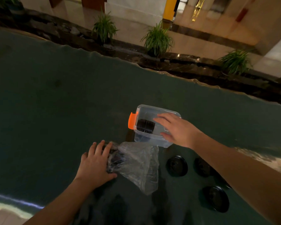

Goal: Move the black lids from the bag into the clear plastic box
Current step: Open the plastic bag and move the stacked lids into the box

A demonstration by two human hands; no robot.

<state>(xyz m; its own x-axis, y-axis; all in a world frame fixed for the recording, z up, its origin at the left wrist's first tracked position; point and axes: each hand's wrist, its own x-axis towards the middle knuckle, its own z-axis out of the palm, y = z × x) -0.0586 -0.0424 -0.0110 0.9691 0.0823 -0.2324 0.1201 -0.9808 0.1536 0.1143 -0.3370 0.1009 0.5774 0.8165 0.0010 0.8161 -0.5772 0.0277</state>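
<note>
A clear plastic box (143, 109) with an orange latch (132, 120) stands on the dark green table. A stack of black lids (145, 126) lies on its side inside the box. My right hand (175, 129) hovers over the box's right part, fingers spread, holding nothing. A crumpled clear plastic bag (139, 163) lies in front of the box with dark lids showing through its left end. My left hand (96, 161) presses down on that end of the bag. Three black lids (177, 166) (202, 167) (216, 198) lie loose on the table to the right of the bag.
The green table (55, 103) has a wavy far edge. Beyond it run a dark stone ledge and several potted plants (157, 39). A bright reflection lies at the table's near left corner.
</note>
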